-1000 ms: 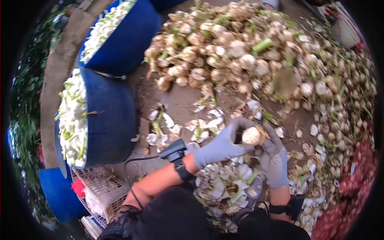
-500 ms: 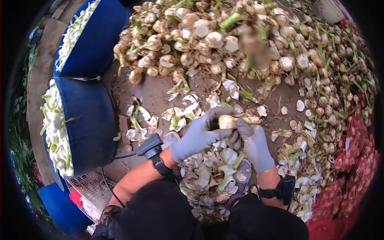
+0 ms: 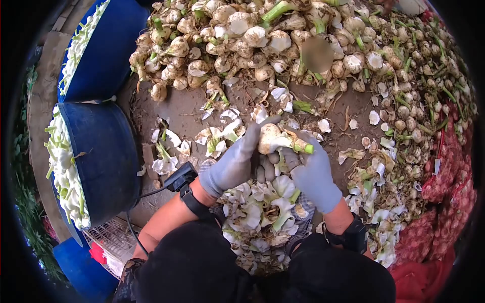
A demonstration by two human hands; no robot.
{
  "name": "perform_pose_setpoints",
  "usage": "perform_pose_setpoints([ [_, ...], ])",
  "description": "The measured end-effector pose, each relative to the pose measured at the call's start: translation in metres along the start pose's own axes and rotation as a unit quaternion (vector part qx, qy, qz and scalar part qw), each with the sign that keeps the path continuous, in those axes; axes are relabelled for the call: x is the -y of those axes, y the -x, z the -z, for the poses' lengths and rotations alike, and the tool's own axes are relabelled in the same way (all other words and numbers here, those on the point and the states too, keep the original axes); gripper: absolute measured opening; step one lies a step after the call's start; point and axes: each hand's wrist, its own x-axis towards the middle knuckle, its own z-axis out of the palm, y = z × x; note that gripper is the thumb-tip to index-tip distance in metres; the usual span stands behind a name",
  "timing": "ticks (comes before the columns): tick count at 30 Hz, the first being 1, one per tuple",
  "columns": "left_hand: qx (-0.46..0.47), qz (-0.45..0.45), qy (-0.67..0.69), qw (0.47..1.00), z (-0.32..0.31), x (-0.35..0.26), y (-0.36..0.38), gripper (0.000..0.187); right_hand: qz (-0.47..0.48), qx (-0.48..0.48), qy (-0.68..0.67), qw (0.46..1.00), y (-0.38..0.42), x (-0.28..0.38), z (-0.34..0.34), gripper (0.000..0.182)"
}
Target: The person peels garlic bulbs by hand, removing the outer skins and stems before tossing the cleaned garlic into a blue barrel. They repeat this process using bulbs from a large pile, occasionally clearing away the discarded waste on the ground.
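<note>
While left hand (image 3: 233, 164) and right hand (image 3: 310, 171), grey-gloved, both grasp bulb (image 3: 270, 138): pale, roundish, dirt-smudged, short green stalk pointing right.

Dirt ground (image 3: 184, 116) under bulbs (image 3: 242, 40), peelings (image 3: 262, 212)

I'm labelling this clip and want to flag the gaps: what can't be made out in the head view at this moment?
- Underside of the bulb: covered by the left hand and right hand.
- A smudged patch on the big heap: blurred, nothing readable there.
- Lower blue tub: its depth is hidden by white peeled pieces.
- Ground under the peel pile: covered, and cut off by the person's dark knees.
</note>
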Motion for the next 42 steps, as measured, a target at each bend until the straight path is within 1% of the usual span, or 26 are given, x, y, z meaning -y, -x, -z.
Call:
perform_pose_setpoints([
  [1,-0.014,-0.050,-0.074,0.996,-0.003,-0.002,0.002,0.070,-0.036,-0.022,-0.187,0.981,-0.003,0.002,0.000,0.037],
  [2,-0.027,0.034,-0.166,0.985,-0.008,-0.015,0.003,0.071,-0.039,-0.024,-0.185,0.982,-0.005,0.003,0.002,0.037],
  [3,-0.025,0.036,-0.166,0.985,-0.003,-0.006,-0.001,0.071,-0.130,0.021,-0.270,0.954,-0.007,0.003,0.005,0.038],
  [4,-0.034,-0.047,-0.230,0.972,0.008,0.009,-0.007,0.070,-0.218,0.066,-0.351,0.908,-0.007,0.004,0.006,0.040],
  [5,-0.043,-0.129,-0.292,0.947,0.011,0.013,-0.010,0.069,-0.218,0.065,-0.352,0.908,-0.005,-0.002,0.005,0.040],
  [6,-0.040,-0.035,-0.308,0.950,0.010,0.003,-0.002,0.061,-0.253,0.065,-0.317,0.912,-0.003,-0.011,0.002,0.039],
  [7,-0.041,-0.035,-0.309,0.950,0.021,0.005,-0.003,0.061,-0.287,0.065,-0.281,0.914,-0.001,-0.016,0.000,0.038],
  [9,-0.030,-0.261,-0.315,0.912,0.032,0.001,-0.011,0.053,-0.281,0.116,-0.338,0.891,0.010,-0.012,-0.003,0.036],
  [11,-0.170,-0.192,-0.275,0.927,0.024,-0.002,-0.017,0.046,-0.272,0.171,-0.390,0.863,0.019,-0.008,-0.009,0.034],
  [13,-0.130,-0.186,-0.329,0.917,0.011,-0.012,-0.012,0.044,-0.208,0.129,-0.208,0.947,0.023,-0.007,-0.019,0.034],
  [16,-0.016,-0.237,-0.400,0.885,0.013,-0.017,-0.007,0.047,-0.224,0.149,-0.209,0.940,0.019,-0.014,-0.012,0.034],
  [19,0.021,-0.138,-0.368,0.919,0.004,-0.018,-0.002,0.051,-0.188,0.138,-0.242,0.942,0.014,-0.001,-0.003,0.032],
  [21,0.023,-0.186,-0.432,0.882,0.013,-0.006,-0.006,0.050,-0.146,0.186,-0.145,0.961,0.013,0.005,0.005,0.028],
  [22,0.004,-0.134,-0.305,0.943,0.016,-0.003,-0.006,0.047,-0.102,0.175,-0.003,0.979,0.012,0.003,0.007,0.024],
  [23,-0.016,-0.079,-0.172,0.982,0.018,-0.001,-0.005,0.046,-0.102,0.176,-0.004,0.979,0.008,-0.003,0.011,0.024],
  [25,0.000,-0.115,-0.186,0.976,0.016,-0.007,0.001,0.040,-0.092,0.068,0.159,0.981,0.004,-0.017,0.018,0.019],
  [27,0.028,-0.104,-0.007,0.994,0.016,-0.004,0.001,0.037,-0.102,0.080,0.205,0.970,0.006,-0.028,0.022,0.019],
  [29,0.060,-0.163,0.041,0.984,0.021,-0.004,-0.002,0.044,-0.110,0.095,0.249,0.957,0.014,-0.039,0.020,0.019],
  [31,-0.031,-0.157,0.098,0.982,0.028,-0.013,-0.002,0.045,-0.124,0.277,0.188,0.934,0.033,-0.043,0.012,0.023],
  [32,-0.102,-0.239,-0.053,0.964,0.034,-0.010,-0.002,0.044,-0.117,0.279,0.182,0.936,0.038,-0.036,0.011,0.023],
  [33,-0.100,-0.211,0.286,0.929,0.054,-0.012,-0.009,0.040,-0.097,0.365,0.191,0.906,0.041,-0.025,0.013,0.027],
  [34,-0.118,-0.231,0.281,0.924,0.069,-0.010,-0.004,0.040,-0.077,0.448,0.199,0.868,0.043,-0.017,0.012,0.031],
  [36,-0.126,-0.258,0.246,0.926,0.082,-0.010,0.003,0.041,-0.090,0.425,0.192,0.880,0.043,-0.016,0.008,0.036],
  [37,-0.075,-0.198,0.322,0.923,0.099,-0.001,0.003,0.041,-0.109,0.400,0.190,0.890,0.040,-0.015,0.008,0.040],
  [41,-0.093,-0.160,0.279,0.942,0.068,0.008,0.000,0.039,-0.055,0.192,0.084,0.976,0.010,0.011,-0.006,0.052],
  [42,-0.105,-0.220,-0.001,0.970,0.062,0.012,-0.001,0.039,-0.050,0.134,0.031,0.989,0.001,0.020,-0.009,0.048],
])
